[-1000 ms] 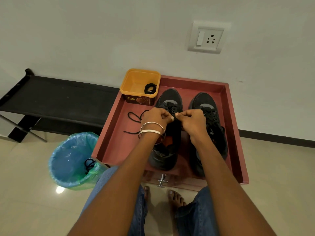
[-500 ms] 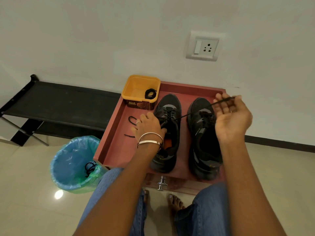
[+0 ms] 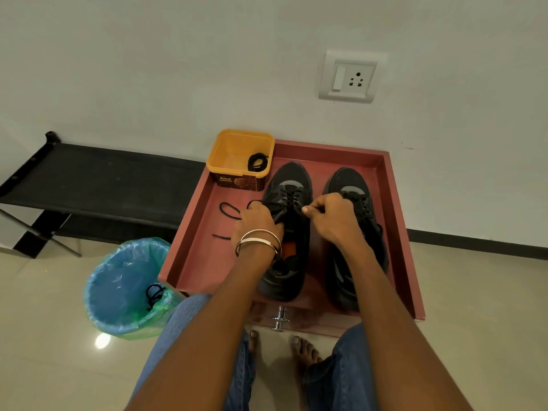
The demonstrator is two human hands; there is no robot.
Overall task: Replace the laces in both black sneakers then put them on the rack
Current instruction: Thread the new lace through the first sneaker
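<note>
Both hands pinch lace over left sneaker, frame centre; risk: uneven pulling may slip an eyelet.

We count two black sneakers side by side in one red tray. We see one yellow tub holding one coiled lace, and one loose lace on the tray floor. We note one blue bin, one black rack, one wall socket, and two bangles on one wrist.
</note>
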